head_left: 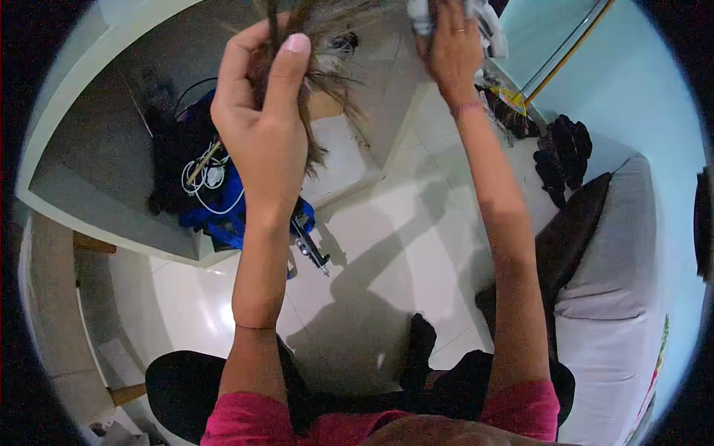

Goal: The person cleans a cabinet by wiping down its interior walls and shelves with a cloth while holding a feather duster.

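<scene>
My left hand (264, 119), raised at the top centre, has its thumb and fingers closed round a bundle of brown, feathery strands (321, 80), possibly a feather duster. Loose ends stick out to the right and hang below the fingers; its top passes out of view. Stretched far forward, my right hand (452, 56) is on a grey and white cloth (491, 31), which shows on both sides of the fingers. They appear closed on it, though the fingertips are cut off by the upper edge.
Below my left hand, a white cable (214, 177) lies over a blue bag (232, 197) in an open cabinet (160, 234). A black tool (309, 245) juts out beside it. At right are a broom (520, 99), dark items (565, 152) and a grey cushion (613, 245).
</scene>
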A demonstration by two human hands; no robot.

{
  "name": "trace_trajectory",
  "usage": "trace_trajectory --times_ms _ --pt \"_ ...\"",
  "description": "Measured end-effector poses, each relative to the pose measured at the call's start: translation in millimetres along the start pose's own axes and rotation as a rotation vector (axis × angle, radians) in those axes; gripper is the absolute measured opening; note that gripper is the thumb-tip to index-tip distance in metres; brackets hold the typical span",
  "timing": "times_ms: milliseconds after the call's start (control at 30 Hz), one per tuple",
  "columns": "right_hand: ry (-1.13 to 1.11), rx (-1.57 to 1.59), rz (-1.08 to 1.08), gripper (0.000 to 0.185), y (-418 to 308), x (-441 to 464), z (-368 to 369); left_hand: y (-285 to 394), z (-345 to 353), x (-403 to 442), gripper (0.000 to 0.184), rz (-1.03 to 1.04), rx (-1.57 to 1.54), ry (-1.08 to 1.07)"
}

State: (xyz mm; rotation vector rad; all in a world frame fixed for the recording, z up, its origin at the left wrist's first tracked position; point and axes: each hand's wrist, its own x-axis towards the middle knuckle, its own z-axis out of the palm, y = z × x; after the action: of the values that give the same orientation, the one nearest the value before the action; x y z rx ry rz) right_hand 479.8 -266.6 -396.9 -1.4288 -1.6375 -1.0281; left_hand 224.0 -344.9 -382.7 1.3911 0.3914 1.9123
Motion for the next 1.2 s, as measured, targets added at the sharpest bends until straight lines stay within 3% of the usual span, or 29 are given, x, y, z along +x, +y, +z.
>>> trace_trajectory --times_ms 67,133,233,267,333,433,533,600,733,800,833,900,1000,1067,1133,1200 --pt "0.089 0.133 0.007 0.059 -1.6 3.2 4.4 2.7 -0.4 0.5 0.021 -0.019 -0.032 0.063" --pt "0.076 -0.167 -0.012 0.07 -2.3 -27.0 30.8 1.7 -0.6 -1.9 0.021 -0.012 0.0 0.072" --pt "-0.188 -0.433 -0.18 0.066 -16.6 -100.6 51.4 3.5 5.6 -9.8 0.021 -0.049 -0.007 0.106" --pt "-0.184 -0.431 -0.172 0.066 -17.6 -124.3 53.5 3.9 8.8 -13.7 0.021 -0.089 -0.048 0.118" --pt "-0.357 -0.576 -0.483 0.066 -12.7 -155.5 53.4 6.5 10.9 -16.7 0.02 -0.123 -0.083 0.133" --pt "-0.322 -0.541 -0.512 0.066 1.4 -133.0 42.2 11.5 7.5 -17.1 0.022 -0.165 -0.023 0.095" --pt "-0.125 -0.298 -0.336 0.078 11.4 -59.8 15.0 12.9 7.8 -19.0 0.023 -0.142 -0.048 0.15" --pt "0.126 -0.241 -0.302 0.059 -11.7 -14.4 -24.7 13.6 7.0 -21.4 0.023 -0.191 -0.095 0.149" --pt "0.134 -0.049 -0.163 0.063 -17.9 -31.3 -1.1 14.1 7.9 -24.3 0.022 -0.199 -0.133 0.168" --pt "-0.072 -0.281 -0.128 0.071 -11.4 -83.4 38.1 14.9 9.0 -25.2 0.021 -0.174 -0.06 0.167" --pt "-0.067 -0.279 -0.131 0.071 -8.1 -103.4 46.2 14.8 7.5 -26.4 0.02 -0.208 -0.063 0.157" --pt "-0.332 -0.207 -0.262 0.069 -3.6 -130.8 44.2 8.1 2.1 -25.5 0.024 -0.162 -0.038 0.156" --pt "-0.298 -0.275 -0.445 0.057 7.1 -104.6 30.3 3.5 -2.5 -25.8 0.029 -0.144 -0.003 0.163" --pt "-0.116 -0.238 -0.321 0.063 11.1 -66.0 21.6 1.7 -3.2 -28.4 0.029 -0.18 0.005 0.178" --pt "0.144 0.132 -0.151 0.065 7.6 -33.5 20.8 1.7 -2.0 -31.5 0.022 -0.299 -0.138 0.213" --pt "0.201 0.126 -0.09 0.06 -23.5 -24.5 4.2 0.9 -1.9 -32.7 0.022 -0.331 -0.156 0.202"
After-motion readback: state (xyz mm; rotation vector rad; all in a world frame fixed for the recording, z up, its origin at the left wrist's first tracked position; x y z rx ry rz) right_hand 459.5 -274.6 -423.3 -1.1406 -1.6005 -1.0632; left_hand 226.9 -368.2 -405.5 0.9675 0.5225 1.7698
